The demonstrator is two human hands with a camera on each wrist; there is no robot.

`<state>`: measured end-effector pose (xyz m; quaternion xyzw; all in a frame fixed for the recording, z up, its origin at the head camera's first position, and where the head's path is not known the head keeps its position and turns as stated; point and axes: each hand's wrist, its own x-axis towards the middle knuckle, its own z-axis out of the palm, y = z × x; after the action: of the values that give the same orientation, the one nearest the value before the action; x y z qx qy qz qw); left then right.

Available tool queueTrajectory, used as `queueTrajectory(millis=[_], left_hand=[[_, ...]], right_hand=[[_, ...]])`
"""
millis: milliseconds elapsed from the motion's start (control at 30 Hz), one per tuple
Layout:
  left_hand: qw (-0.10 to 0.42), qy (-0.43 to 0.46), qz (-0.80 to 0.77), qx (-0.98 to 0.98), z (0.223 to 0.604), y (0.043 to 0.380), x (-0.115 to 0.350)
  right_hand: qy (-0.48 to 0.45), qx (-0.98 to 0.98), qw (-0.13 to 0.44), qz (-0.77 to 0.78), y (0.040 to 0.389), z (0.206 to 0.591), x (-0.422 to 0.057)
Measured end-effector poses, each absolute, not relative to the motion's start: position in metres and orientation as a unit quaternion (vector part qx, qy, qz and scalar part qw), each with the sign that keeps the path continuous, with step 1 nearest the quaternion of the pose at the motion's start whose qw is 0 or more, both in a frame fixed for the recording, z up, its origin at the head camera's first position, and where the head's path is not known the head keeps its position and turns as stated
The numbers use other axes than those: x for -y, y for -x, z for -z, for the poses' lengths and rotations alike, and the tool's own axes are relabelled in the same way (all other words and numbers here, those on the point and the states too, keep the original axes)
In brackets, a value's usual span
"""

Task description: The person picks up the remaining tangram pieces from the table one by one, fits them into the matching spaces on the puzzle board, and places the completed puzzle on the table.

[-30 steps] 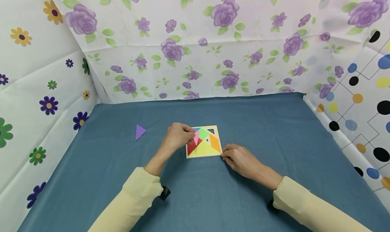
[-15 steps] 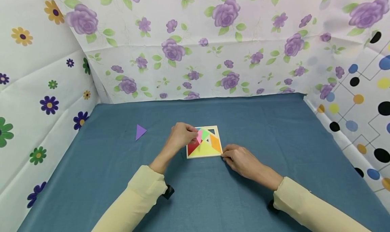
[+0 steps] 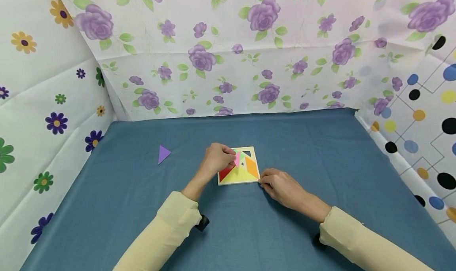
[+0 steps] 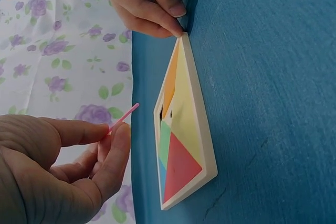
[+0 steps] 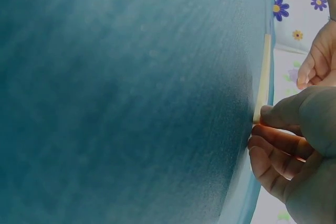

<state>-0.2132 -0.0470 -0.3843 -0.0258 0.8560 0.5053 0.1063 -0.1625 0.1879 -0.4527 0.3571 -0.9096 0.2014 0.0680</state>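
Left hand [image 3: 216,159] has carried the pink piece [image 3: 237,159] farther right.

Blue cloth [image 3: 320,152] w/ tray [image 4: 201,124], purp. tri [image 3: 163,155]

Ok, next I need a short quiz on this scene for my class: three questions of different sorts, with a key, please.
1. Multiple choice: what colour is the piece that the left hand pinches? A) red B) pink C) orange
2. Short answer: which corner of the tray does the right hand hold, as the person sees it?
3. True or false: the purple triangle is in the tray.

Key:
1. B
2. The near right corner.
3. False; the purple triangle lies on the cloth, left of the tray.
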Motion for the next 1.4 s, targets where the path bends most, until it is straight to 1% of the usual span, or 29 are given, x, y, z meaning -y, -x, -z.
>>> queueTrajectory(millis=[567,1400], left_hand=[[0.114,0.034,-0.523,-0.844,0.393,0.218,0.039],[0.108,0.042,-0.499,-0.859,0.403,0.224,0.028]], right_hand=[[-0.359,0.91,0.073,-0.194,0.163,0.453,-0.188],[-0.363,0.909,0.078,-0.191,0.162,0.452,-0.188]])
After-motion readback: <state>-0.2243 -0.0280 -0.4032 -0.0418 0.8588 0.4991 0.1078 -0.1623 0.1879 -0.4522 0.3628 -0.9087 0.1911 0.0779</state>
